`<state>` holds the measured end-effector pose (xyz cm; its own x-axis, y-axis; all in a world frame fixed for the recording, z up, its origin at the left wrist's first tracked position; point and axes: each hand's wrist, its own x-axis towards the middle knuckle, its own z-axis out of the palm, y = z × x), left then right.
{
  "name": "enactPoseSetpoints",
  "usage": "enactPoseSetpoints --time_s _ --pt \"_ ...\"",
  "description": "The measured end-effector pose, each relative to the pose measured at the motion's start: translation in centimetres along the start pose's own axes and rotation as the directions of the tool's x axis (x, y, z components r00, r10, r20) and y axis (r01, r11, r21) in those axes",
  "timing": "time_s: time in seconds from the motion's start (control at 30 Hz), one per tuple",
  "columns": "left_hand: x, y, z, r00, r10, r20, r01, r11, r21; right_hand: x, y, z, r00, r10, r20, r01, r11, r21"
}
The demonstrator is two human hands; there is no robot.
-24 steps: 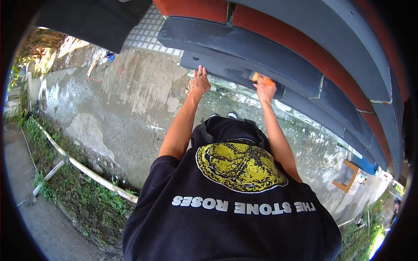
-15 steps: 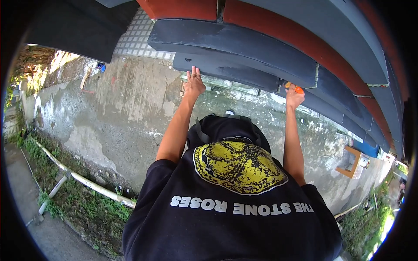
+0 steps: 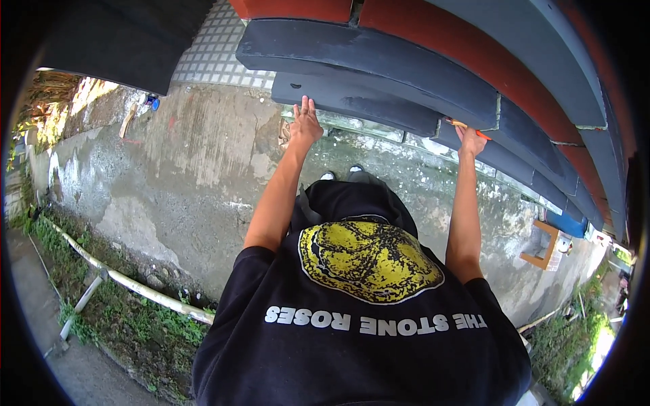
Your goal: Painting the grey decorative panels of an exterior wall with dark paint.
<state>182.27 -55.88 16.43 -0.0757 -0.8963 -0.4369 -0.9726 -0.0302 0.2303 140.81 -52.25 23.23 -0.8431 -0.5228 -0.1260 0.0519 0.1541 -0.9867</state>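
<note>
My left hand (image 3: 306, 126) lies with its fingers stretched out against the lower edge of a dark grey painted wall block (image 3: 352, 100). Closed around an orange-handled paintbrush (image 3: 481, 134) is my right hand (image 3: 472, 142). The brush's head points left, at the gap between two grey blocks; my fingers and the shade partly hide its bristles. Above runs a longer, protruding grey course (image 3: 365, 59), with a dark red band (image 3: 433, 37) over it.
A black panel (image 3: 122, 40) hangs at the upper left, by a tiled floor patch (image 3: 223, 47). Stained concrete (image 3: 183, 155) lies below me. At right stand a wooden frame (image 3: 538, 260) and a blue container (image 3: 567, 224). A white pipe (image 3: 135, 285) crosses the weeds at left.
My right hand has shifted slightly right, and the brush has turned so its handle points more to the right. My left hand stays at the block's edge. The view has shifted slightly.
</note>
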Motion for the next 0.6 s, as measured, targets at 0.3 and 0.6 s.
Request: enactPoseSetpoints --time_s 0.3,0.6 --pt "-0.2 -0.1 -0.3 1.0 0.026 0.005 -0.026 1.0 -0.002 -0.3 1.7 -1.8 0.996 0.086 0.018 -0.081 0.975 -0.205" --pt "-0.1 -0.2 -0.6 0.999 0.046 -0.011 -0.047 0.999 -0.024 -4.2 3.3 -3.1 0.997 -0.043 -0.071 0.038 0.996 -0.077"
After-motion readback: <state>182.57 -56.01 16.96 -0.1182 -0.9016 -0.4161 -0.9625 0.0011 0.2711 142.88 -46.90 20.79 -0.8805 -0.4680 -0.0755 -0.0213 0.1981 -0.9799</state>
